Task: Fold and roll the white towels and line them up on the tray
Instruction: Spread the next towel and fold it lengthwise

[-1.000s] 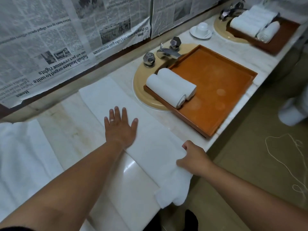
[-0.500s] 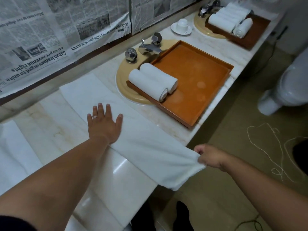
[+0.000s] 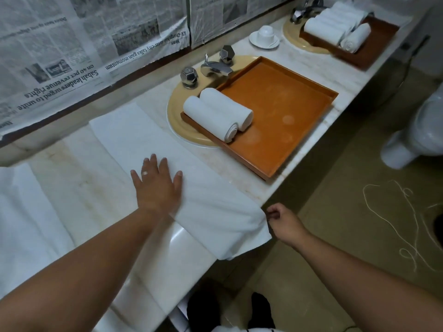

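A long white towel (image 3: 148,144), folded into a strip, lies diagonally across the marble counter, its near end hanging over the front edge. My left hand (image 3: 157,185) presses flat on its middle with fingers spread. My right hand (image 3: 280,220) pinches the towel's near corner just past the counter edge. The orange tray (image 3: 287,121) sits over the sink and holds two rolled white towels (image 3: 215,113) side by side at its left end.
More white cloth (image 3: 26,226) lies at the far left of the counter. A faucet (image 3: 215,68) stands behind the tray. A cup on a saucer (image 3: 265,37) and a second tray with rolled towels (image 3: 340,29) sit further right. A toilet (image 3: 417,133) and loose string (image 3: 395,224) occupy the floor.
My right hand pulled the towel's near end out from the counter edge, stretching the strip taut, and has now come back closer to the edge. My left hand stayed pressed on the towel.
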